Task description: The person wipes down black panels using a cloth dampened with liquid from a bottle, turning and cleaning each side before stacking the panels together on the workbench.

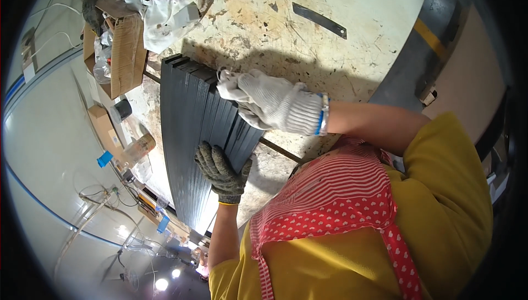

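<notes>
A thick stack of long, dark metal strips [190, 113] lies on the worn, cream-coloured worktable [379, 3], with their edges side by side. My left hand [221, 170], in a dark grey knitted glove, rests on the near side of the stack with its fingers stretched out. Over the stack's far right end is my right hand [269, 99], in a white knitted glove with a blue-edged cuff. Its fingers are curled in at the strips' ends; whitish, bunched material shows at the fingertips, and what they grip cannot be made out.
A single dark strip with a hole at one end [320, 20] lies apart on the table. At the far left are an open cardboard box [127, 58] and a white cloth [165, 19]. A clear jar [140, 147] and cables stand along the left side.
</notes>
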The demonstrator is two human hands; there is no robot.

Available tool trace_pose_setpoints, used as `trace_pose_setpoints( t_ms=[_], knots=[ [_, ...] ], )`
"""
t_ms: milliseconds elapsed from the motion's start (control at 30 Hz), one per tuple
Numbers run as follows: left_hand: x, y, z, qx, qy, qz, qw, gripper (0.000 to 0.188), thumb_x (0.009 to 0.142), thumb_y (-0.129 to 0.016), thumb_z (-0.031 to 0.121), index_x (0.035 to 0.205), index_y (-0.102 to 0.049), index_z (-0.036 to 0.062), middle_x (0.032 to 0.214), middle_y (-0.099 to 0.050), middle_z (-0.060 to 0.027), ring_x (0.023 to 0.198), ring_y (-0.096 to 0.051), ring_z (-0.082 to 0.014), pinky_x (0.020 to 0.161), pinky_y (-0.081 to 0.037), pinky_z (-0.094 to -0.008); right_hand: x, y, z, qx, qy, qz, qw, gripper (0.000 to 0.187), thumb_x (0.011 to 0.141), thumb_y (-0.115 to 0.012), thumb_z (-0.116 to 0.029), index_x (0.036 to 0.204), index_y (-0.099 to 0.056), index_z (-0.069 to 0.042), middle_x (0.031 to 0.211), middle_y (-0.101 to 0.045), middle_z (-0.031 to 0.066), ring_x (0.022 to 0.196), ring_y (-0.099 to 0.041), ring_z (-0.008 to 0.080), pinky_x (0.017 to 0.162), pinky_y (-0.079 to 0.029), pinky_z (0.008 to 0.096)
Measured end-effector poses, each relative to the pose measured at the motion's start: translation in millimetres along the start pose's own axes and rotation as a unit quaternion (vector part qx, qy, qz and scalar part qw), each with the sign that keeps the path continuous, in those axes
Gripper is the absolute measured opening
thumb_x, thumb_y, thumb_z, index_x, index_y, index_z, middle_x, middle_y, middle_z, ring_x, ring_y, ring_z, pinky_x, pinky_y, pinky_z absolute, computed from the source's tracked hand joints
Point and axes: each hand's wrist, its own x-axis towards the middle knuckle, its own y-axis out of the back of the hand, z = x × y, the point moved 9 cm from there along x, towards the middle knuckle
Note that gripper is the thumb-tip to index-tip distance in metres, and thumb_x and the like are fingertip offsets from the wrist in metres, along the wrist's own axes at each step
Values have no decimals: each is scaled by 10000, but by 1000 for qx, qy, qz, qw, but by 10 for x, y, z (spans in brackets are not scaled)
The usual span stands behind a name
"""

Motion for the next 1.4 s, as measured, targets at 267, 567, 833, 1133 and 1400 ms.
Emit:
trace_pose_setpoints(
  t_ms=[267,567,833,1133,1400],
  knots=[
    [-15,-9,-5,-2,2,-16,1000,877,909,-615,562,1496,-324,-21,1498,-369,-318,1375,-382,-503,1119,-282,-645,-122,182,-628,71,-45,27,996,353,1003,-446,-334,992,-548,4,611,-509,27,391,-387,132,320,-355,297],
    [0,-1,-13,-5,7,-23,1000,860,902,-640,509,1481,-321,-42,1480,-374,-329,1365,-389,-512,1112,-308,-658,-275,143,-603,-189,9,-10,982,599,965,-506,-616,997,-583,-23,668,-589,45,491,-530,150,359,-396,305],
    [-82,-66,-61,-10,16,-37,999,938,895,-639,563,1510,-270,-42,1517,-326,-322,1398,-335,-516,1136,-260,-653,7,51,-249,-205,-106,99,968,331,1075,-377,-347,1142,-530,-60,767,-588,51,499,-503,128,381,-457,273],
    [-89,-12,-50,-7,16,-34,999,921,858,-685,519,1490,-297,-27,1497,-338,-344,1394,-336,-520,1131,-273,-647,-116,-389,-750,-102,-70,-4,992,314,931,-620,-249,1063,-614,36,710,-537,11,460,-417,85,346,-351,223],
    [29,24,-55,-17,21,-16,1000,902,851,-703,493,1472,-336,-49,1469,-388,-330,1357,-388,-515,1113,-294,-647,230,-583,-514,-179,-63,78,979,179,954,-618,-154,1049,-656,-7,860,-535,53,592,-463,122,511,-508,245]
  ],
)
